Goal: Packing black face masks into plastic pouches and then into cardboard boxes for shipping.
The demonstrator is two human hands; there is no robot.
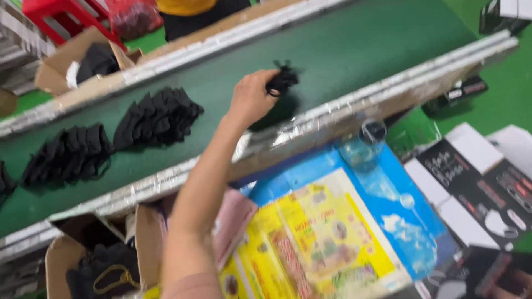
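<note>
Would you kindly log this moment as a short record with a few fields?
Setting: green conveyor belt with silvery rails
Hand in view: one hand, arm reaching from below; which side unclear
Held: small black bundle, over the belt
On belt: two black piles
Near side: open carton of black items, blue and yellow box

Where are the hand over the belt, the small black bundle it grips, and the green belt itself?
left hand (250, 98), head view, back of the hand.
small black bundle (282, 80), head view, its middle.
green conveyor belt (354, 47), head view, bare surface.
</note>
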